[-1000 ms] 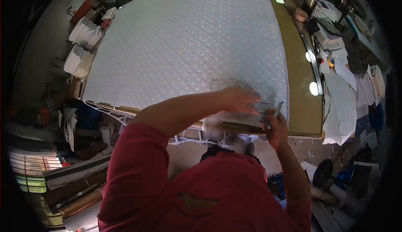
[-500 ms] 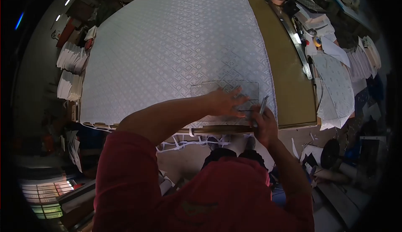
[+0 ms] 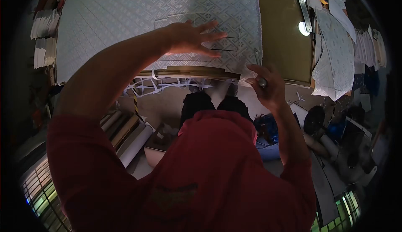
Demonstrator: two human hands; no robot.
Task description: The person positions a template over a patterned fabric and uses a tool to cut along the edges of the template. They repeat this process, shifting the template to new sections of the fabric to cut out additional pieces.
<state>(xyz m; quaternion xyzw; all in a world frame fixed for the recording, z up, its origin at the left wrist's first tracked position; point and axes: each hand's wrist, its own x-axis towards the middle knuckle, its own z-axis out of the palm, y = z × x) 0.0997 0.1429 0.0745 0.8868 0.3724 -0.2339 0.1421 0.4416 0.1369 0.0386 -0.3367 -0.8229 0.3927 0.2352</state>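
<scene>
One clear, flat sheet (image 3: 233,26), marked by two short dark lines, lies on pale patterned fabric (image 3: 125,10) near the front edge of a golden-brown tabletop (image 3: 284,35). The person's left hand (image 3: 188,37) rests over it, palm down, fingers spread wide and holding nothing. To its right, the right hand (image 3: 272,85) is curled around a slim metal tool (image 3: 256,57), whose far end points away from the body beside the fabric's right edge. Whether those fingers also pinch the fabric's corner cannot be told.

Farther right, a metal ruler (image 3: 302,6) and loose patterned sheets (image 3: 335,52) lie on the tabletop's far side; paper stacks (image 3: 44,23) stand at the left.

The clear sheet could slide if the spread hand bears unevenly, since it seems smooth. The fabric could wrinkle or shift if the right hand or the tool snags its edge. A slip of the tool might mark the cloth.

Compared with half a second ago, the right hand is farther from the left and nearer the fabric's front corner. The left hand stays spread on the clear sheet, and the view tips lower, showing more of the red shirt (image 3: 201,156).
</scene>
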